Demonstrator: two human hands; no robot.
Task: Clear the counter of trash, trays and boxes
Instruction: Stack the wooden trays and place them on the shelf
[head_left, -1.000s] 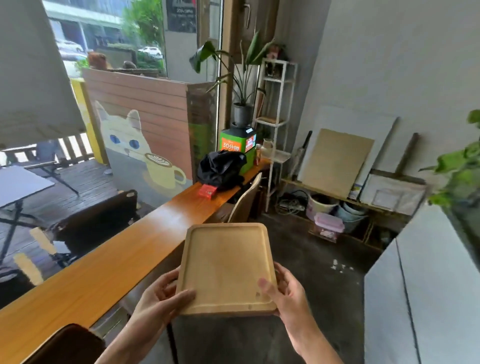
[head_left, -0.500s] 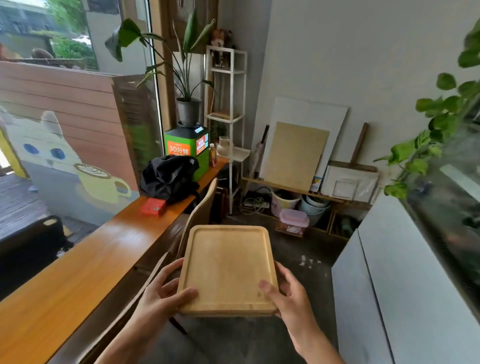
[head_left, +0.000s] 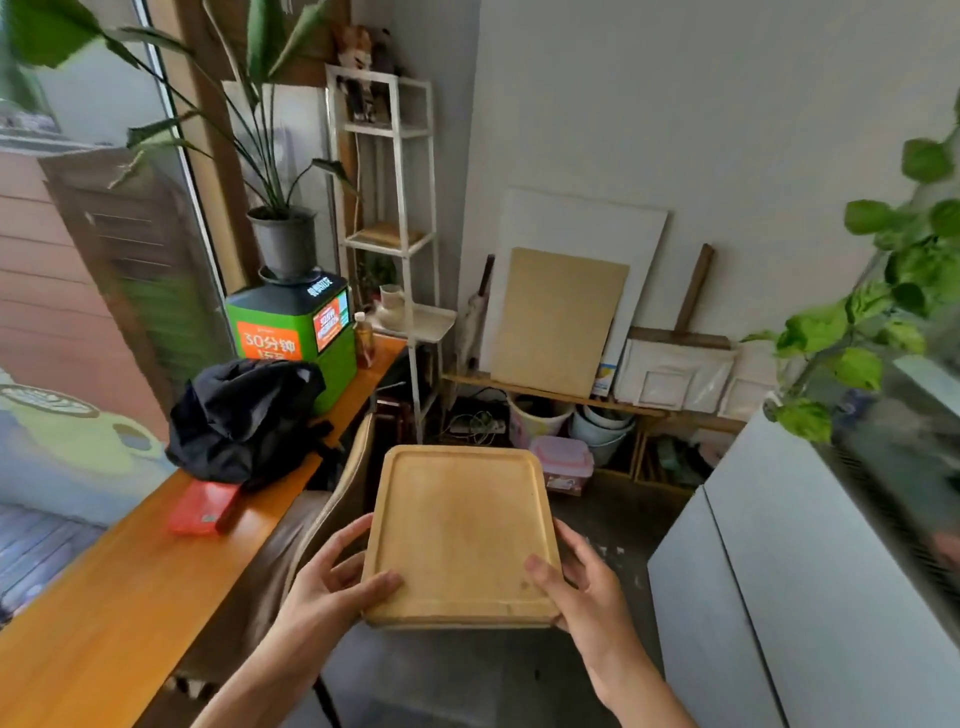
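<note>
Swinging rightward since the earlier frame, the view now brings the white metal shelf rack (head_left: 387, 218) nearer centre; one pale rectangular wooden tray (head_left: 460, 535) is carried level, off the long orange wooden worktop (head_left: 119, 582) and to its right; each grip is clamped on the tray's near corners, left hand (head_left: 332, 597) and right hand (head_left: 582, 592), thumbs on top. Keeping it flat seems wise. On the worktop lie one flat red box (head_left: 205, 506) and one crumpled black bag (head_left: 244, 415).
</note>
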